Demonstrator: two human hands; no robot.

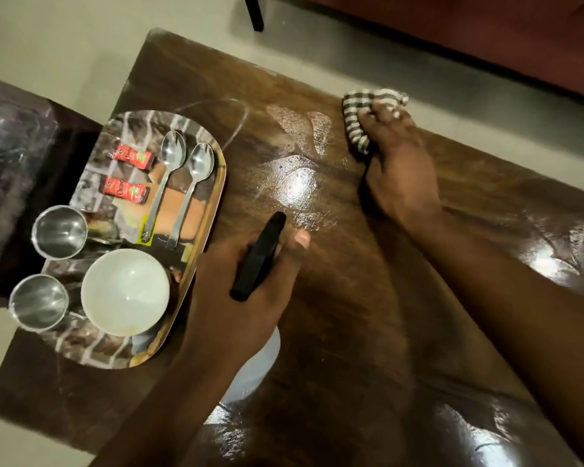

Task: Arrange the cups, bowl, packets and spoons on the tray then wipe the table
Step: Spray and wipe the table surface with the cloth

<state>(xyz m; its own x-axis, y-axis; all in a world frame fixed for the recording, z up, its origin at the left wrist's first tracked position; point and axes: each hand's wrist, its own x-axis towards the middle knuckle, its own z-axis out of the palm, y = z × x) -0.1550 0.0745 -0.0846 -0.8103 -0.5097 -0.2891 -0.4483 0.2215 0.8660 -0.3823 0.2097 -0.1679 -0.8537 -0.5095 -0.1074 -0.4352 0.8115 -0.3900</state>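
steel cups, two, round and polished: one (60,232) at the near-left end of the tray, the second (39,302) just beside it, closer to the viewer, both upright with mouths up.
white round ceramic bowl (125,291): upright on the tray, just beside both cups.
red rectangular packets, two (134,156) (126,191): flat on the far half of the tray, one behind the other.
steel spoons, two (161,190) (188,200): side by side, bowls toward the far end, right of the packets.
oval tray with printed pattern and golden rim (220,183): on the left part of the table, well apart from the right hand, its near-right rim just beside the left hand.
dark brown glossy wooden table (368,332): streaked, with a wet shining patch (297,183) at its middle.
dark-and-white striped cloth (353,123): bunched, on the table's far edge, under the right hand.
right hand (398,163): fingers curled over the cloth, gripping it and pressing it to the wood.
left hand (243,298): wrapped round the black spray head (258,257) of a pale bottle (257,365), nozzle toward the wet patch, thumb stretched along the side.
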